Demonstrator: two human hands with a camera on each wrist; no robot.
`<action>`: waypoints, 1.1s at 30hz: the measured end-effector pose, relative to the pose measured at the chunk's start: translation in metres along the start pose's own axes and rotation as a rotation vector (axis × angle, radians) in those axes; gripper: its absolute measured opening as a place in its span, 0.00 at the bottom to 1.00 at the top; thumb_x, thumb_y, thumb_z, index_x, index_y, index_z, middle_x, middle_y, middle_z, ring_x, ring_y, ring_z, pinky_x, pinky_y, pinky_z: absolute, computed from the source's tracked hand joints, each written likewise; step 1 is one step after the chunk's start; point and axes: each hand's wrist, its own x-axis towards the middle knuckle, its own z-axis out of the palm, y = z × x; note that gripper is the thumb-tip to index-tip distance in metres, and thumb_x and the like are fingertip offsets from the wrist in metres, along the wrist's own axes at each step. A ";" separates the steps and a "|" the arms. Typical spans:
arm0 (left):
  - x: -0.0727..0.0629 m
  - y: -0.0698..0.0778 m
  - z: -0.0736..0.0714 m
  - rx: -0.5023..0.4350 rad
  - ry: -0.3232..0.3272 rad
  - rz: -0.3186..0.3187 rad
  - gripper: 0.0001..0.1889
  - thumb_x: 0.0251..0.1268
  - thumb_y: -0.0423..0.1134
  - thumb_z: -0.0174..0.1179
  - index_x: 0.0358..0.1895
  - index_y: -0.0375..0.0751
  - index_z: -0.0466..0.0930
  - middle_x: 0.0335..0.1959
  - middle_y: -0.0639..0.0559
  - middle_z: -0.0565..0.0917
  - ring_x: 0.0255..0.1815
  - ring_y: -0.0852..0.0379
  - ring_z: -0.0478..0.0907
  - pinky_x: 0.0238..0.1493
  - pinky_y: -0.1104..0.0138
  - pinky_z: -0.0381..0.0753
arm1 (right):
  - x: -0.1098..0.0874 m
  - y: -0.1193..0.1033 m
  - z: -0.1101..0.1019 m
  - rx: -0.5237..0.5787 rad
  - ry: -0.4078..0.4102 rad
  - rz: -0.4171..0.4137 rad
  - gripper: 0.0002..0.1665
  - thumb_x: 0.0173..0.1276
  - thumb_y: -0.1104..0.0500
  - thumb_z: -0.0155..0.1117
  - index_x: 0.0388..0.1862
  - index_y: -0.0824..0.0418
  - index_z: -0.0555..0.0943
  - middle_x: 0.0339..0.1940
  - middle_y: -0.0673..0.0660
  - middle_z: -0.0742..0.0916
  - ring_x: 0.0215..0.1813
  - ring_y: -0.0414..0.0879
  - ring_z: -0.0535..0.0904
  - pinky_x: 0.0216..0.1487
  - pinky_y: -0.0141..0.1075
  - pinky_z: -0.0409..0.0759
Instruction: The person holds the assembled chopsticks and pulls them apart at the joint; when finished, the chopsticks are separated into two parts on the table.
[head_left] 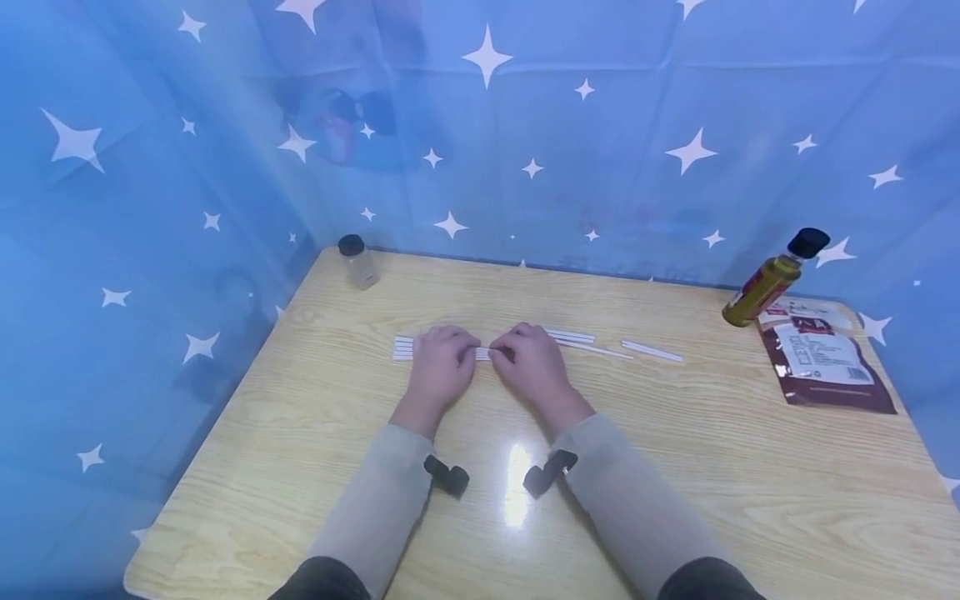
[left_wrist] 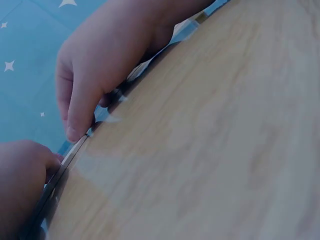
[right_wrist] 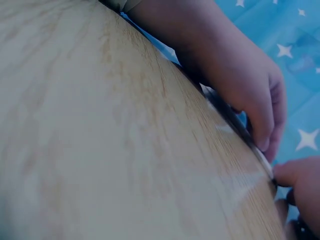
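Several narrow white strips point(head_left: 402, 348) lie side by side on the table, partly hidden under the hands. My left hand point(head_left: 444, 360) is over their left part, thumb and fingertips pinching a white strip point(head_left: 482, 354). Close to it, my right hand point(head_left: 534, 360) pinches along the same row, its thumb tip down at the strip edge in the left wrist view. The two hands' fingertips nearly meet. From under the right hand, one strip point(head_left: 603, 350) angles out to the right. Farther right, a separate strip point(head_left: 652, 351) lies slightly tilted.
At the back left of the wooden table point(head_left: 300, 467) stands a small clear jar point(head_left: 360, 268) with a black lid. A bottle point(head_left: 765, 289) with greenish-yellow contents stands at the back right, beside a brown-and-white packet point(head_left: 825, 358). A blue star-patterned curtain point(head_left: 540, 208) borders the table.
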 end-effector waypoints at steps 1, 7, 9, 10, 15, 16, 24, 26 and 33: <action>0.000 -0.001 -0.001 -0.004 0.008 0.000 0.10 0.76 0.42 0.61 0.50 0.50 0.92 0.55 0.55 0.88 0.62 0.50 0.79 0.65 0.48 0.68 | 0.000 -0.001 0.000 0.006 -0.004 0.013 0.10 0.75 0.50 0.70 0.47 0.50 0.93 0.49 0.52 0.88 0.53 0.53 0.81 0.60 0.50 0.78; 0.000 -0.007 -0.004 -0.032 0.026 -0.046 0.07 0.74 0.43 0.66 0.47 0.50 0.92 0.53 0.56 0.89 0.62 0.50 0.79 0.68 0.49 0.68 | 0.001 -0.006 -0.001 0.037 -0.038 0.080 0.08 0.76 0.50 0.70 0.46 0.50 0.92 0.51 0.52 0.87 0.55 0.54 0.80 0.65 0.53 0.73; 0.000 -0.009 -0.004 -0.040 0.019 -0.063 0.07 0.74 0.44 0.66 0.47 0.51 0.92 0.53 0.56 0.89 0.62 0.51 0.79 0.68 0.50 0.67 | 0.001 -0.008 -0.002 0.044 -0.055 0.093 0.08 0.76 0.51 0.70 0.46 0.50 0.91 0.50 0.52 0.88 0.55 0.54 0.79 0.66 0.55 0.72; 0.000 -0.009 -0.004 -0.045 0.015 -0.068 0.07 0.74 0.44 0.66 0.47 0.51 0.92 0.53 0.56 0.89 0.62 0.51 0.78 0.69 0.50 0.67 | 0.002 -0.009 -0.002 0.044 -0.066 0.098 0.08 0.76 0.51 0.70 0.46 0.51 0.91 0.49 0.51 0.88 0.54 0.53 0.79 0.65 0.55 0.72; 0.000 -0.008 -0.006 -0.089 0.013 -0.086 0.06 0.73 0.43 0.68 0.46 0.50 0.92 0.52 0.56 0.88 0.62 0.51 0.78 0.69 0.50 0.67 | 0.006 -0.011 -0.006 0.050 -0.131 0.109 0.07 0.77 0.53 0.68 0.46 0.52 0.90 0.42 0.47 0.89 0.51 0.52 0.80 0.62 0.54 0.72; 0.000 -0.007 -0.006 -0.097 0.012 -0.092 0.06 0.73 0.43 0.68 0.46 0.51 0.92 0.52 0.56 0.88 0.62 0.51 0.77 0.69 0.51 0.67 | 0.007 -0.012 -0.007 0.053 -0.145 0.113 0.07 0.77 0.53 0.68 0.46 0.52 0.90 0.41 0.47 0.89 0.50 0.52 0.79 0.62 0.54 0.72; -0.001 -0.007 -0.004 -0.137 0.027 -0.097 0.06 0.72 0.42 0.68 0.45 0.50 0.92 0.52 0.54 0.89 0.60 0.50 0.78 0.69 0.50 0.66 | 0.008 -0.012 -0.007 0.045 -0.173 0.121 0.06 0.77 0.55 0.66 0.45 0.53 0.88 0.43 0.48 0.89 0.51 0.53 0.78 0.60 0.53 0.69; 0.000 -0.007 -0.005 -0.137 0.036 -0.088 0.06 0.72 0.42 0.68 0.45 0.49 0.92 0.51 0.54 0.89 0.60 0.50 0.78 0.69 0.50 0.67 | 0.006 -0.013 -0.005 0.025 -0.146 0.107 0.07 0.79 0.55 0.63 0.45 0.53 0.87 0.45 0.49 0.89 0.52 0.52 0.78 0.62 0.53 0.68; -0.001 -0.010 -0.003 -0.102 0.036 -0.114 0.09 0.72 0.48 0.70 0.47 0.51 0.92 0.52 0.56 0.89 0.60 0.51 0.77 0.67 0.49 0.65 | -0.002 -0.006 0.003 0.007 -0.093 0.087 0.08 0.82 0.56 0.57 0.47 0.54 0.83 0.47 0.50 0.87 0.54 0.52 0.77 0.72 0.54 0.65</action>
